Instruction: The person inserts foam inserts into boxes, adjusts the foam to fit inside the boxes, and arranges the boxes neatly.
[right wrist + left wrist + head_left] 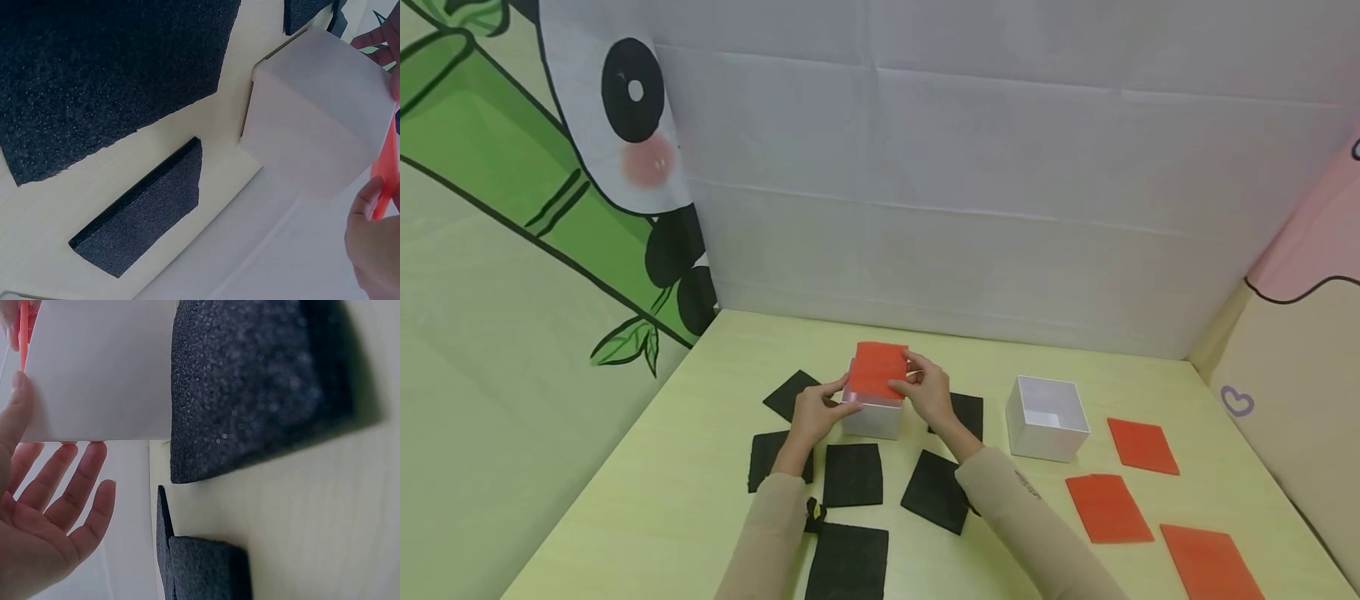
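Observation:
Over the opening of a white box [871, 422] hangs a red foam square [878, 367], tilted above the rim. My right hand [929, 392] pinches its right edge between thumb and fingers; in the right wrist view the square [386, 165] stands edge-on beside the box [312, 119]. At the box's left side, my left hand [817, 410] rests its thumb by the front rim and touches the side wall with its fingertips. The left wrist view shows the left hand's fingers [84, 481] spread and fairly straight. The box's inside is mostly hidden.
Black foam squares [853, 475] lie around the box and near my forearms. To the right stands a second white box [1047, 417] with an open top. Beyond it lie red foam squares [1108, 508]. A white cloth wall [1000, 208] borders the table's back.

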`<state>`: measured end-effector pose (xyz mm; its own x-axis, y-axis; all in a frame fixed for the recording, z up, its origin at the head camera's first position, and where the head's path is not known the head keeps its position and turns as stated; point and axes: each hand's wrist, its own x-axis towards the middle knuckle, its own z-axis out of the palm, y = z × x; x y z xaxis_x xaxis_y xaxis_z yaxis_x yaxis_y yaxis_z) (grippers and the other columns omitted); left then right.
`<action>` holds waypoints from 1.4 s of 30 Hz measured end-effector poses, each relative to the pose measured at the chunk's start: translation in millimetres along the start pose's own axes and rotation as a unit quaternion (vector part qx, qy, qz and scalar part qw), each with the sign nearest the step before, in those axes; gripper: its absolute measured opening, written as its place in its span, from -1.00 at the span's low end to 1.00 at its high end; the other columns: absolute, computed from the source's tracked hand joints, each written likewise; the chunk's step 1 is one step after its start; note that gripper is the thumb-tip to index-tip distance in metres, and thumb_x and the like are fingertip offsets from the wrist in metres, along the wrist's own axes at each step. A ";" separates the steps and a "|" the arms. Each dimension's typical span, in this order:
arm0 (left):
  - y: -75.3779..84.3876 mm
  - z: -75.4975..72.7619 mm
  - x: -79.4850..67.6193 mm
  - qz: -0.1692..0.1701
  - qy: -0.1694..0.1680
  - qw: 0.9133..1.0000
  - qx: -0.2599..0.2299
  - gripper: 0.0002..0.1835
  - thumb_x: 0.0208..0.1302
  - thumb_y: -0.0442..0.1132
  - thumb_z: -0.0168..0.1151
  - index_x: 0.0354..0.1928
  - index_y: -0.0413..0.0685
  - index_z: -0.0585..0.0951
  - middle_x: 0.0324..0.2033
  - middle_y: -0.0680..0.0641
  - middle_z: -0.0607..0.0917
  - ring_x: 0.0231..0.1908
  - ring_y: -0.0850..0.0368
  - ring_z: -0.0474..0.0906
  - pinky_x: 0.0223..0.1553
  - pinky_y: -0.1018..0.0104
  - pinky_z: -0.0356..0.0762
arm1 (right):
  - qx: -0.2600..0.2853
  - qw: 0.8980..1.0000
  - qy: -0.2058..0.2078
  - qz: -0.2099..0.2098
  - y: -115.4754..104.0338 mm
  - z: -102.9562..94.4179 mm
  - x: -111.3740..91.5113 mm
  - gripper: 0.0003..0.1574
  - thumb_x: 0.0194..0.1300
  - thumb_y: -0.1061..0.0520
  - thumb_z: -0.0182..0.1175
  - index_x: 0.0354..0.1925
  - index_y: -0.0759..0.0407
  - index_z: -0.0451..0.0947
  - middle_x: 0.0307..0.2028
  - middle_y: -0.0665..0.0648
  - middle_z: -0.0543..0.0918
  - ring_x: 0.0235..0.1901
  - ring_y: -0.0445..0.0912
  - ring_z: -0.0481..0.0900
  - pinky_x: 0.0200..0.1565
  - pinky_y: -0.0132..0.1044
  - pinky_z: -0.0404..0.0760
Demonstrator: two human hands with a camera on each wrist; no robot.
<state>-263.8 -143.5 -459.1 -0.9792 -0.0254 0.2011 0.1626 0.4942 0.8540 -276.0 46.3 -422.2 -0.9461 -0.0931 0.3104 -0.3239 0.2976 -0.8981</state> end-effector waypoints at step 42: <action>-2.9 0.1 -1.8 -0.001 0.002 1.000 -0.006 -0.35 -0.14 -0.10 0.42 0.09 -0.09 0.49 -0.01 -0.19 0.54 -0.40 0.05 0.59 -0.39 0.27 0.52 | -0.212 0.975 -0.064 0.009 9.2 13.1 1.2 -0.50 -0.03 0.13 0.37 -0.12 0.38 0.57 -0.08 0.31 0.37 -0.05 0.13 0.26 -0.17 -0.12 0.42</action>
<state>-262.5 -144.9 -461.9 -0.9792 -0.0294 0.2008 0.1619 0.4830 0.8605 -280.3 36.5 -434.2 -0.9535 -0.1942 0.2303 -0.3006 0.6643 -0.6844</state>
